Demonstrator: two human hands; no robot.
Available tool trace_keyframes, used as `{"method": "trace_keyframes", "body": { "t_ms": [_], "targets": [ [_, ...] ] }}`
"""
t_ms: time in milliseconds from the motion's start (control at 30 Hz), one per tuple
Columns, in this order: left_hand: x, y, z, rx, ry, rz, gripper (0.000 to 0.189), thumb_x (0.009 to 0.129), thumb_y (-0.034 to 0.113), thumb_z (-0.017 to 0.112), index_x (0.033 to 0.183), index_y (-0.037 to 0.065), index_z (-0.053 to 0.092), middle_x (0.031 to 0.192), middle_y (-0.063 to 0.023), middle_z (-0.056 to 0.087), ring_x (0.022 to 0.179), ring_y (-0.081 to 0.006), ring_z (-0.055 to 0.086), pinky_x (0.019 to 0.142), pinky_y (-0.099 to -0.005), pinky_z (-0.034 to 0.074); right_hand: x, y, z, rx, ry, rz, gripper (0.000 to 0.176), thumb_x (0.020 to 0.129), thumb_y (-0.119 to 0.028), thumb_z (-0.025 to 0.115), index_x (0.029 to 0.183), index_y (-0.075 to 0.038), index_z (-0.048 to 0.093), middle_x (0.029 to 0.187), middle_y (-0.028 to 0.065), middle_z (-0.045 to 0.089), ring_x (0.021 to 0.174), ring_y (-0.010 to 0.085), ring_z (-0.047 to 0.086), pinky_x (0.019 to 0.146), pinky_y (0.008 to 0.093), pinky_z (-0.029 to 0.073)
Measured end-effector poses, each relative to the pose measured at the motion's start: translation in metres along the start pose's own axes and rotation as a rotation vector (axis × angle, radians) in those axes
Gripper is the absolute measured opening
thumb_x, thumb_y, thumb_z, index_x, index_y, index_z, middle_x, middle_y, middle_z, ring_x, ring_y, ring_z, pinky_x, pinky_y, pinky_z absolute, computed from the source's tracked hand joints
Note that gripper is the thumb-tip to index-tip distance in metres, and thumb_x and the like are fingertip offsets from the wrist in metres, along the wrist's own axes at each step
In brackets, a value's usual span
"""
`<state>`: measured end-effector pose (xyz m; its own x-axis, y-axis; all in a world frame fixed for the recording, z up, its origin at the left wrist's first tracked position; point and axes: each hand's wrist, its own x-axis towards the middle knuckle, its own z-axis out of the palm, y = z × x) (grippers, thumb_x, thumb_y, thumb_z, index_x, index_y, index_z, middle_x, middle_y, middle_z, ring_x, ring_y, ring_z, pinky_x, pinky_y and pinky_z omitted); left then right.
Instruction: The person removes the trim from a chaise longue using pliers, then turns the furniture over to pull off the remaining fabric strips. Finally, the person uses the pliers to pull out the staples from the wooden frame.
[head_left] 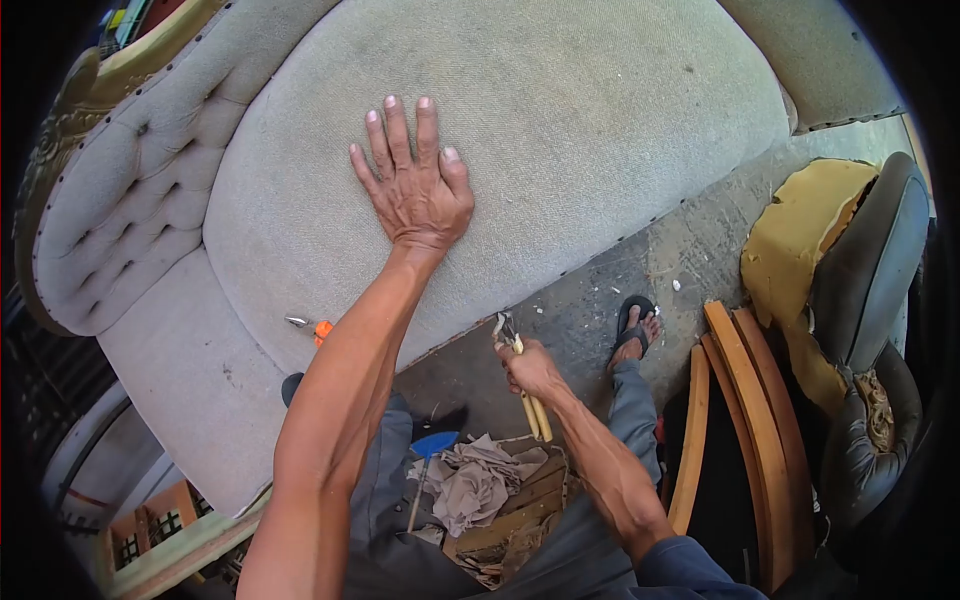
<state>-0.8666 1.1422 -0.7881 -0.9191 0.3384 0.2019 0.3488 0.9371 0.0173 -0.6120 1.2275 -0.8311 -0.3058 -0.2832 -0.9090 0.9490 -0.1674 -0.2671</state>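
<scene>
My left hand (418, 200) lies flat with spread fingers on the beige fabric seat (570, 120) of a sofa. My right hand (530, 368) grips a pair of pliers (535, 410) with yellow handles. Their metal jaws are at the front lower edge of the seat, where dark tack heads run along the fabric; whether they bite on a tack is too small to tell. Near my left forearm, a tool with an orange handle (322, 332) and a metal tip rests on the sofa, partly hidden by the arm.
The tufted backrest (130, 220) curves along the left. On the right stand curved wooden pieces (750, 400), yellow foam (800, 220) and a dark padded part (870, 260). Crumpled cloth (480, 480) and a blue-headed tool (435, 444) lie below, between my legs. Scraps dot the concrete floor (690, 260).
</scene>
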Motion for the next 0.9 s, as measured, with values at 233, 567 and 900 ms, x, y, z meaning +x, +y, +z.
{"method": "trace_keyframes", "body": {
  "t_ms": [233, 567, 900],
  "targets": [
    [-0.002, -0.001, 0.004, 0.01, 0.049, 0.027, 0.064, 0.097, 0.032, 0.037, 0.158, 0.017, 0.026, 0.163, -0.0145, 0.021, 0.153, -0.0326, 0.011, 0.121, -0.0548, -0.001, 0.054, 0.071, 0.033, 0.067, 0.287, -0.422, 0.018, 0.096, -0.016, 0.058, 0.11, -0.005, 0.063, 0.067, 0.0038, 0.056, 0.052, 0.017, 0.055, 0.053, 0.0351, 0.046],
    [0.001, 0.003, 0.001, 0.055, 0.033, 0.028, 0.065, 0.096, 0.031, 0.036, 0.158, 0.016, 0.025, 0.162, -0.0147, 0.021, 0.153, -0.0321, 0.009, 0.122, -0.0537, 0.0, 0.04, 0.05, 0.019, -0.22, 0.42, -0.498, 0.025, 0.095, -0.018, 0.059, 0.113, -0.001, 0.063, 0.09, 0.0177, 0.069, 0.078, 0.0282, 0.069, 0.073, 0.0404, 0.053],
    [0.003, 0.003, -0.001, 0.073, -0.012, 0.0, 0.066, 0.095, 0.031, 0.037, 0.158, 0.015, 0.025, 0.162, -0.0147, 0.019, 0.153, -0.0318, 0.008, 0.122, -0.0537, -0.001, -0.011, -0.04, -0.021, 0.583, -0.342, 0.257, 0.045, 0.104, -0.033, 0.052, 0.128, 0.004, 0.047, 0.125, 0.0268, 0.058, 0.123, 0.0413, 0.057, 0.091, 0.0638, 0.051]
  ]
}}
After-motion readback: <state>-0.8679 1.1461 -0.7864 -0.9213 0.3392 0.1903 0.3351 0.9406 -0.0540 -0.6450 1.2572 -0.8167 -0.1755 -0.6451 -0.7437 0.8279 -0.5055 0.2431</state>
